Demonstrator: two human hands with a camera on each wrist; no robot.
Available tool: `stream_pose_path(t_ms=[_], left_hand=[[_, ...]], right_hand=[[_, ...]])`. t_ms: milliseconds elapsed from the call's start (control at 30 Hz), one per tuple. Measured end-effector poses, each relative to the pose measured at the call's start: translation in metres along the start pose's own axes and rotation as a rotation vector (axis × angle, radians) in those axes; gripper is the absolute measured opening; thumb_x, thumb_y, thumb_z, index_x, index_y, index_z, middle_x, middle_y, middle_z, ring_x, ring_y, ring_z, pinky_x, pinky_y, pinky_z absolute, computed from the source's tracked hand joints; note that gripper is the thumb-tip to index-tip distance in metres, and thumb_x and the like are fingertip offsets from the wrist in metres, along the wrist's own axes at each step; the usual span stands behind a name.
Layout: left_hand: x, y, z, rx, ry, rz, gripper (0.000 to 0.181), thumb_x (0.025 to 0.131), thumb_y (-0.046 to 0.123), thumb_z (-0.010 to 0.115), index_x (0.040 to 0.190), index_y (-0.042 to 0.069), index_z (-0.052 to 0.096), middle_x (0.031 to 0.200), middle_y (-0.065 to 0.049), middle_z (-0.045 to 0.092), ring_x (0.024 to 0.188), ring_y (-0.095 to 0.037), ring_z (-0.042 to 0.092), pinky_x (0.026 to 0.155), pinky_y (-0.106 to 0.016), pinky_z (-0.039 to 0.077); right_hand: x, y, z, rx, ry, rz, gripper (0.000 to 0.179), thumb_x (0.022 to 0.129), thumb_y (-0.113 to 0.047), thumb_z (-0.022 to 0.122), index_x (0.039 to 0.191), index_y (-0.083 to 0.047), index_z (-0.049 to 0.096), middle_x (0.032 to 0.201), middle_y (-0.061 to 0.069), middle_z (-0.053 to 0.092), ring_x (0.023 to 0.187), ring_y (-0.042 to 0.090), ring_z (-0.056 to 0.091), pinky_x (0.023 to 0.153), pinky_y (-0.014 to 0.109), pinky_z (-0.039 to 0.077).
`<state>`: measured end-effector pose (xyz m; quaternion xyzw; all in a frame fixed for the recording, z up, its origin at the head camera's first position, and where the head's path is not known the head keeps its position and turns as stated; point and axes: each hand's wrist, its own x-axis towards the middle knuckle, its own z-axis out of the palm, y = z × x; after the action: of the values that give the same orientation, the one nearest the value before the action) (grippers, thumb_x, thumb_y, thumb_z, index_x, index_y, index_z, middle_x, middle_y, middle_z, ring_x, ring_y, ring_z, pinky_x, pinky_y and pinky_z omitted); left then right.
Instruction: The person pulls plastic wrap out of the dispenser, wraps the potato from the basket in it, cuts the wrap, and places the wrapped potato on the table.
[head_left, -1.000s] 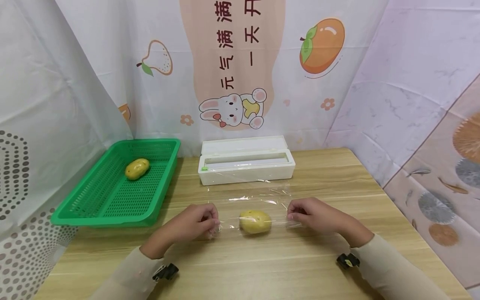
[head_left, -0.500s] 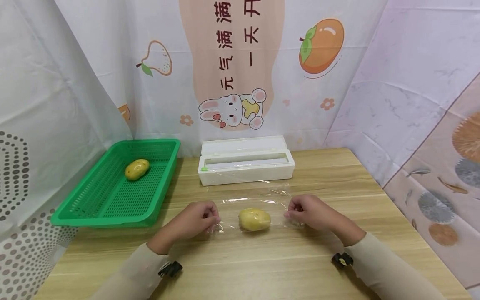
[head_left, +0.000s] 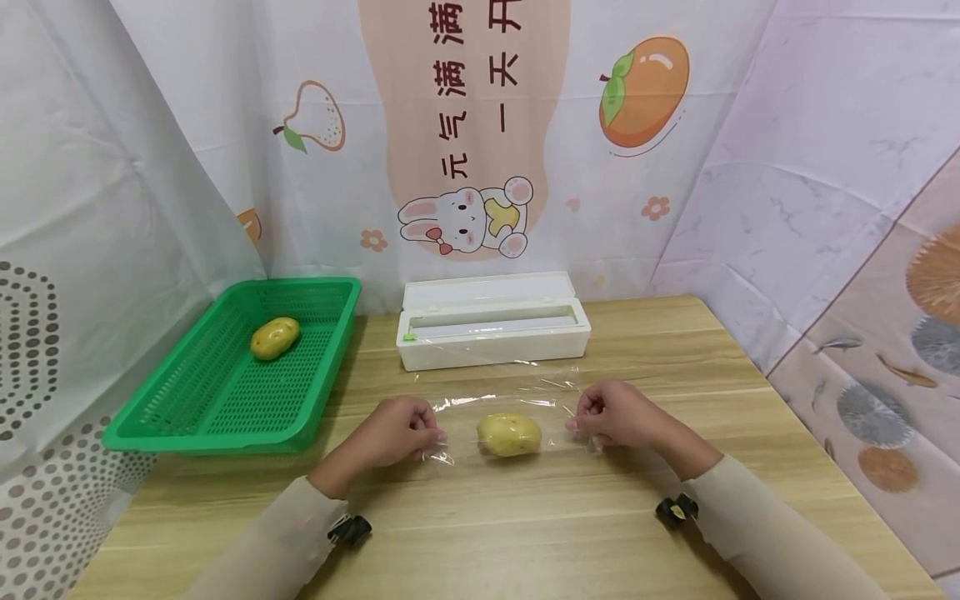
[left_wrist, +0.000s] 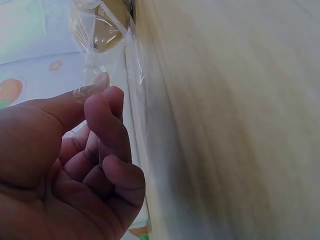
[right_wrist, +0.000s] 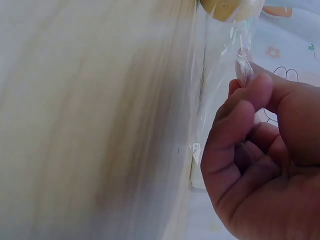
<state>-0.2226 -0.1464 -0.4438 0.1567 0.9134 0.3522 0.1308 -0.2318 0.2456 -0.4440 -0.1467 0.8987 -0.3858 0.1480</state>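
A yellow potato (head_left: 509, 435) lies on the table between the two hands, with clear plastic wrap (head_left: 487, 402) running over the area around it. The wrap stretches back to a white wrap dispenser box (head_left: 492, 343), whose lid stands raised. The left hand (head_left: 397, 432) pinches the wrap's near left corner between thumb and index finger; in the left wrist view the film (left_wrist: 107, 57) leads from the fingertips to the potato. On the other side the right hand (head_left: 618, 415) pinches the right corner, and its thumb and index finger grip the bunched film (right_wrist: 243, 65) in the right wrist view.
A green plastic basket (head_left: 318, 392) stands at the left of the wooden table (head_left: 517, 533) with a second potato (head_left: 274, 337) inside. Printed curtains (head_left: 600, 208) hang behind the table and along both sides. Each wrist carries a small black camera (head_left: 350, 529).
Both hands have shifted slightly away from the body and a little inward, still holding the wrap. The potato has moved slightly back, and the film's near edge no longer crosses its middle.
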Motion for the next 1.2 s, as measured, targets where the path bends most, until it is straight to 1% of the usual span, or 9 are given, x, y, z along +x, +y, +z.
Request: stream_pose_path(t_ms=[167, 267, 400, 567, 633, 733, 833, 1000, 1200], left_hand=[[0.002, -0.003, 0.000, -0.018, -0.005, 0.006, 0.023, 0.093, 0.025, 0.079, 0.077, 0.014, 0.065, 0.058, 0.001, 0.061, 0.051, -0.012, 0.056, 0.053, -0.028, 0.047], [0.004, -0.007, -0.001, -0.048, -0.017, 0.008, 0.022, 0.093, 0.025, 0.079, 0.078, 0.014, 0.066, 0.060, 0.001, 0.064, 0.052, -0.011, 0.056, 0.050, -0.026, 0.043], [0.008, -0.013, -0.002, -0.129, -0.047, 0.001, 0.018, 0.094, 0.021, 0.077, 0.080, 0.012, 0.069, 0.063, 0.000, 0.067, 0.054, -0.012, 0.058, 0.048, -0.023, 0.038], [0.009, -0.017, -0.006, -0.240, -0.082, 0.016, 0.015, 0.095, 0.018, 0.077, 0.083, 0.009, 0.072, 0.064, -0.002, 0.069, 0.055, -0.012, 0.061, 0.047, -0.020, 0.035], [0.009, -0.018, -0.007, -0.278, -0.100, 0.026, 0.016, 0.094, 0.018, 0.077, 0.085, 0.006, 0.073, 0.067, -0.004, 0.070, 0.057, -0.012, 0.063, 0.048, -0.020, 0.039], [0.011, -0.021, -0.007, -0.335, -0.127, 0.034, 0.018, 0.094, 0.019, 0.077, 0.089, 0.002, 0.074, 0.073, -0.010, 0.073, 0.060, -0.011, 0.064, 0.053, -0.022, 0.049], [0.013, -0.024, -0.008, -0.379, -0.142, 0.032, 0.018, 0.095, 0.017, 0.077, 0.093, -0.001, 0.075, 0.079, -0.012, 0.074, 0.063, -0.011, 0.065, 0.059, -0.023, 0.054], [0.015, -0.029, -0.010, -0.424, -0.144, 0.014, 0.016, 0.095, 0.017, 0.076, 0.098, 0.001, 0.076, 0.078, -0.006, 0.074, 0.068, -0.011, 0.067, 0.062, -0.023, 0.055], [0.017, -0.033, -0.012, -0.481, -0.200, 0.040, 0.023, 0.095, 0.018, 0.076, 0.105, -0.002, 0.074, 0.084, -0.005, 0.075, 0.074, -0.012, 0.069, 0.067, -0.025, 0.058]], right_hand=[[0.003, 0.004, -0.003, 0.124, -0.052, -0.002, 0.026, 0.091, -0.029, 0.081, 0.083, -0.007, 0.069, 0.065, 0.002, 0.060, 0.057, 0.012, 0.055, 0.049, 0.024, 0.046], [0.004, 0.007, -0.007, 0.197, -0.091, 0.003, 0.025, 0.092, -0.026, 0.080, 0.088, -0.003, 0.071, 0.068, 0.004, 0.062, 0.060, 0.013, 0.057, 0.052, 0.023, 0.049], [0.006, 0.015, -0.013, 0.244, -0.134, -0.008, 0.024, 0.094, -0.025, 0.078, 0.096, -0.002, 0.072, 0.073, 0.004, 0.064, 0.063, 0.012, 0.060, 0.057, 0.024, 0.053], [0.008, 0.023, -0.019, 0.311, -0.213, -0.033, 0.023, 0.098, -0.020, 0.073, 0.102, 0.002, 0.070, 0.079, 0.005, 0.066, 0.069, 0.012, 0.063, 0.063, 0.027, 0.058], [0.007, 0.023, -0.020, 0.327, -0.242, -0.038, 0.022, 0.098, -0.017, 0.072, 0.103, 0.005, 0.070, 0.082, 0.007, 0.067, 0.072, 0.013, 0.064, 0.066, 0.028, 0.059], [0.005, 0.023, -0.020, 0.291, -0.245, -0.032, 0.019, 0.097, -0.015, 0.073, 0.101, 0.004, 0.071, 0.082, 0.009, 0.068, 0.073, 0.015, 0.064, 0.065, 0.028, 0.058], [0.004, 0.019, -0.017, 0.209, -0.200, -0.017, 0.017, 0.095, -0.016, 0.075, 0.096, 0.000, 0.072, 0.076, 0.007, 0.065, 0.067, 0.015, 0.059, 0.059, 0.026, 0.053], [0.004, 0.011, -0.010, 0.088, -0.114, 0.032, 0.014, 0.093, -0.019, 0.078, 0.088, -0.007, 0.074, 0.071, 0.003, 0.063, 0.060, 0.012, 0.052, 0.053, 0.024, 0.045], [0.007, 0.005, -0.005, 0.026, -0.068, 0.060, 0.012, 0.091, -0.018, 0.079, 0.084, -0.009, 0.074, 0.071, 0.002, 0.066, 0.058, 0.011, 0.053, 0.051, 0.025, 0.045]])
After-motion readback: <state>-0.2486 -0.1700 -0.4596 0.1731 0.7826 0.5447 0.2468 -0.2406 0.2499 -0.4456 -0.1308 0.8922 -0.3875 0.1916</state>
